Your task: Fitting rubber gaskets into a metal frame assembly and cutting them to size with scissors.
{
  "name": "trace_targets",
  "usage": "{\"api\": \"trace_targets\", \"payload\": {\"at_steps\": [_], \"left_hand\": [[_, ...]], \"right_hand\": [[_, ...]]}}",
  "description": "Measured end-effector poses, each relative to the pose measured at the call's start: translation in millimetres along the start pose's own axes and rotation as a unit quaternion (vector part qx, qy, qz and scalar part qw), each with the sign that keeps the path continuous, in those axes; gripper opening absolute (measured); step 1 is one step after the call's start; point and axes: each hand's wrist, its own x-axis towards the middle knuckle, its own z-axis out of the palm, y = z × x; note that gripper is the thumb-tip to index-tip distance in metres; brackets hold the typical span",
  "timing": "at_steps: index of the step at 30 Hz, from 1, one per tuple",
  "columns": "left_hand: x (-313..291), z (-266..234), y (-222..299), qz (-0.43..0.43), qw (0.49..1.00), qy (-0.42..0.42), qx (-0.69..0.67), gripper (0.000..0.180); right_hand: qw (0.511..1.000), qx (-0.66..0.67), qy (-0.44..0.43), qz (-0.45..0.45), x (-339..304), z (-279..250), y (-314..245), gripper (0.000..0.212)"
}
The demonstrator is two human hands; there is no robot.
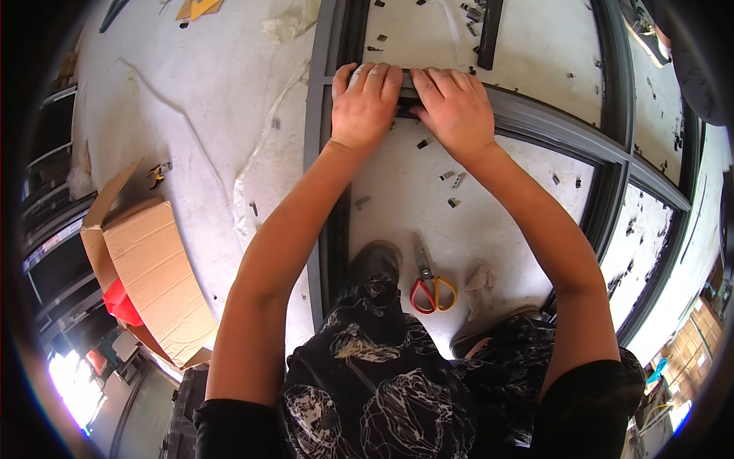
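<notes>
A large dark grey metal frame (550,126) with crossbars lies on the white surface. My left hand (365,111) grips the crossbar close to its left corner, fingers bent over the far side. Right beside it, my right hand (456,111) is wrapped over the same bar, its thumb on the near side. The hands are slightly apart, and their fingertips are partly hidden. Within the near opening lie scissors (425,274) with one red and one yellow handle loop. Several small black and metal clips (457,181) are scattered between my forearms.
An open cardboard box (157,252) with something red (121,302) inside stands at left. Beyond it lies a yellow-and-black tool (157,176). A black strip (490,38) rests in the far opening. Another person's shoe (650,40) is at upper right. My shoe (380,258) stands inside the frame.
</notes>
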Motion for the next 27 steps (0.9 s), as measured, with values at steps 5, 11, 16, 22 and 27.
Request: {"api": "trace_targets", "payload": {"at_steps": [5, 11, 16, 22, 27], "left_hand": [[6.4, -10.7, 8.7, -0.030, 0.997, -0.033, -0.065, 0.067], [8.0, -28.9, 12.5, -0.082, 0.994, -0.070, -0.035, 0.068], [5.9, -37.3, 0.5, -0.118, 0.986, -0.114, -0.005, 0.072], [13.1, -39.0, -22.8, -0.079, 0.990, -0.098, -0.056, 0.047], [9.9, -31.7, -18.2, -0.093, 0.988, -0.117, -0.047, 0.050]], "right_hand": [[0.998, -0.052, 0.010, 0.045, -1.6, 9.9, 1.4, 0.050], [0.998, -0.023, 0.052, 0.019, 7.6, 12.7, -1.9, 0.039], [0.997, -0.041, 0.070, 0.011, 9.2, 19.1, -4.7, 0.032], [0.995, -0.062, 0.071, 0.020, 12.0, 24.3, -13.2, 0.026], [0.996, -0.035, 0.079, 0.013, 7.8, 25.2, -7.3, 0.021]]}}
